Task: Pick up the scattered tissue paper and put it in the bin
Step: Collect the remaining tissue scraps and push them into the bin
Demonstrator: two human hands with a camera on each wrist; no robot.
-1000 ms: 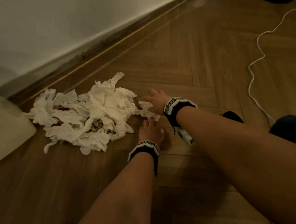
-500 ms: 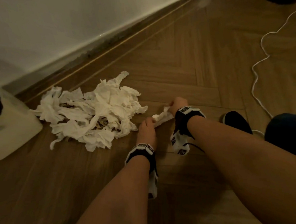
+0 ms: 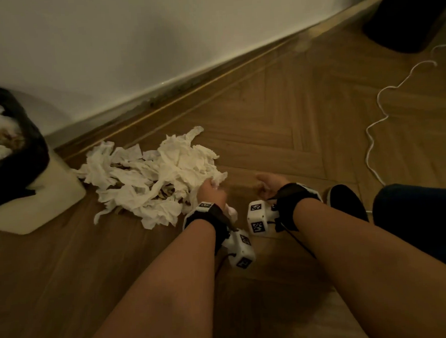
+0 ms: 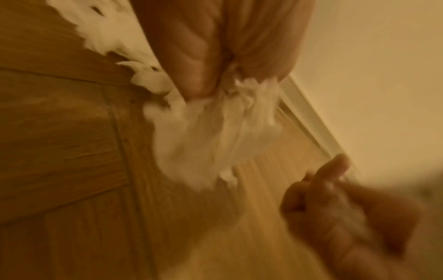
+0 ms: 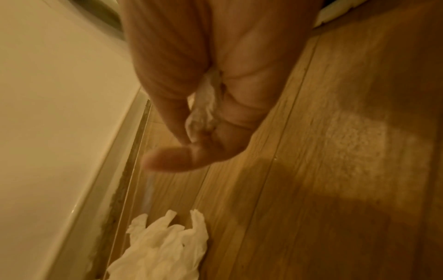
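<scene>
The left hand's fingers (image 4: 191, 56) are pressed together around a wad of white tissue (image 4: 215, 132), which bunches out below the fingertips, creased and ragged at its edges. In the head view the left hand (image 3: 210, 194) grips this wad at the near right edge of the tissue pile (image 3: 152, 178).

The right hand's fingers (image 5: 239, 106) are curled in toward the palm, and a thin twisted scrap of tissue (image 5: 203, 106) is pinched between them and the thumb (image 5: 167, 159), which sticks out sideways. The wrist view is blurred, so how firmly the scrap is held is hard to say. In the head view the right hand (image 3: 268, 185) hangs low over the bare wooden floor (image 3: 279, 128), just beside the left hand and apart from the pile.

The pile lies on the floor near the skirting board (image 3: 210, 73), a loose heap of crumpled, torn white sheets with some brownish bits showing between them. The bin (image 3: 36, 201) stands at the left, just beside the pile's far end; it is pale with a black liner (image 3: 35, 143), and more white tissue lies inside it. A white cable (image 3: 371, 133) snakes over the floor on the right.
</scene>
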